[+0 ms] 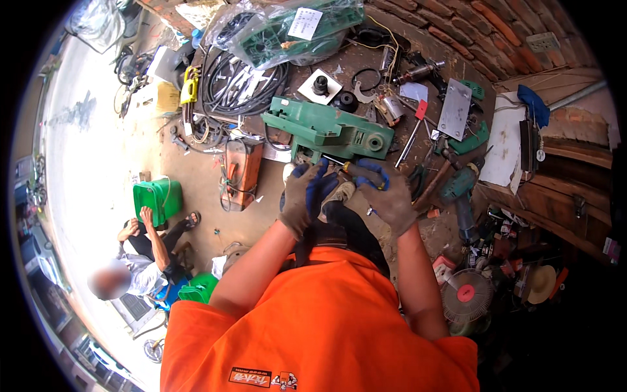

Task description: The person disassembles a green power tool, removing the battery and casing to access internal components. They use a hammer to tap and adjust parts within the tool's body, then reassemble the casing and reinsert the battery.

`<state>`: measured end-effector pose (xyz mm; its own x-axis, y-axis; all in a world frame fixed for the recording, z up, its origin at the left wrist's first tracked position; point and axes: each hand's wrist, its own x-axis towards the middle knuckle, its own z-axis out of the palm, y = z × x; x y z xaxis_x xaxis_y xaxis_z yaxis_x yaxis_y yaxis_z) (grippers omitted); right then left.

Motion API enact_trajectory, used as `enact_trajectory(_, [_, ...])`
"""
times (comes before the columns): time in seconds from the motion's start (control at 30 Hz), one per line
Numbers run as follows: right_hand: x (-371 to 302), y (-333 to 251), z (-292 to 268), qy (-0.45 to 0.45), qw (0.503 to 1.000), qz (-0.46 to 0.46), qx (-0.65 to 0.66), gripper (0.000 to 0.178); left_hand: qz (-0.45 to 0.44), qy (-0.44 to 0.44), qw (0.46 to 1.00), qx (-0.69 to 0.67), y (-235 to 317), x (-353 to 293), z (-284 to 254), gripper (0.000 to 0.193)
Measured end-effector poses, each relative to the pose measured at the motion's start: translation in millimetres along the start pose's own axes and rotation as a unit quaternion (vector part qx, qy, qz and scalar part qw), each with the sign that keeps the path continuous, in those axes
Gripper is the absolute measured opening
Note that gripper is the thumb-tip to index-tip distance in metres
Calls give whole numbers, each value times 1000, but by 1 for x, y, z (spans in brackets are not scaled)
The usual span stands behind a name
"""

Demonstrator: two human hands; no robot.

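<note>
My right hand [390, 201], in a grey-brown work glove with blue inside, is closed round the handle of a screwdriver [366, 175]. Its thin shaft points left to the near edge of a green machine housing [333, 125], which lies at the table's front. Just below that edge my left hand [302, 196], gloved alike, has its fingers curled near the shaft's tip. Whatever those fingers hold is hidden from view. A small green part [305, 151] juts out under the housing, above my left hand.
Coiled black cable [245, 104] and a plastic-wrapped green housing [297, 36] lie behind. To the right are a metal plate [454, 110], a hammer [439, 183] and a green power drill [460, 189]. An orange box [240, 173] stands left, and a seated person [147, 261] is beyond.
</note>
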<state>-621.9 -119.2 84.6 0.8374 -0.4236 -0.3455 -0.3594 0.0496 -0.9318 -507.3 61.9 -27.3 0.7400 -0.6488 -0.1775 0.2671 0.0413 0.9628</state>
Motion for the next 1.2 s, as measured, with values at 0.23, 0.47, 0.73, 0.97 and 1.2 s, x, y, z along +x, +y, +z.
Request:
enact_trajectory(0.23, [3, 11, 7, 14, 989, -136, -52, 41, -294, -41, 921, -251, 4, 18, 20, 35])
enact_trajectory(0.47, [1, -5, 3, 41, 996, -3, -77, 42, -403, 55, 818, -408, 43, 15, 32, 26])
enact_trajectory(0.73, [4, 12, 11, 73, 996, -2, -46, 40, -416, -10, 788, -455, 25, 27, 22, 22])
enact_trajectory(0.97, [-30, 56, -26, 346, 937, -3, -47, 48, -422, -20, 768, -481, 19, 30, 12, 25])
enact_trajectory(1.2, [-59, 81, -53, 363, 818, 205, -397, 84, -400, -15, 790, -465, 15, 28, 13, 25])
